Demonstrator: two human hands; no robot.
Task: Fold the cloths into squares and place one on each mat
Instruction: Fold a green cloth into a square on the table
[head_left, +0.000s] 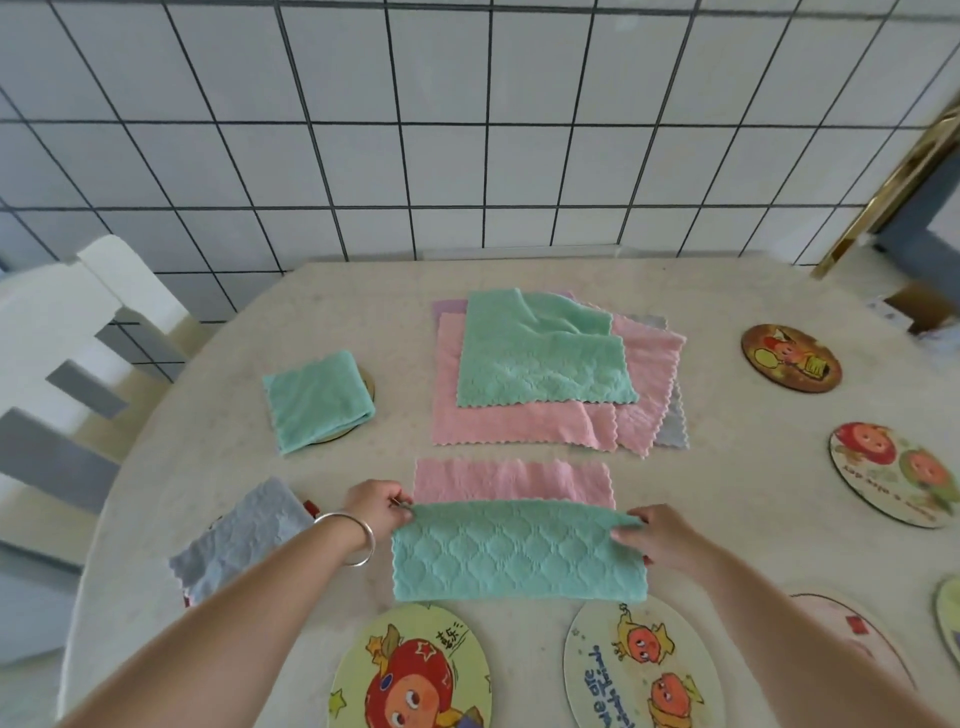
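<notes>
We are pinching the green cloth (519, 551) with both hands (376, 506) (657, 535) over the speckled worktop (727, 493); mat (641, 670) writing unreadable; white tiled wall (467, 130) behind.

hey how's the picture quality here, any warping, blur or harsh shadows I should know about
Head view: strong wide-angle warping, the tiled wall grid lines bow and fan outward; light is soft and even, with only faint shadows under the green cloth pinched by the left hand and right hand; overall slightly soft, with mats at the bottom edge stretched and cropped.
</notes>
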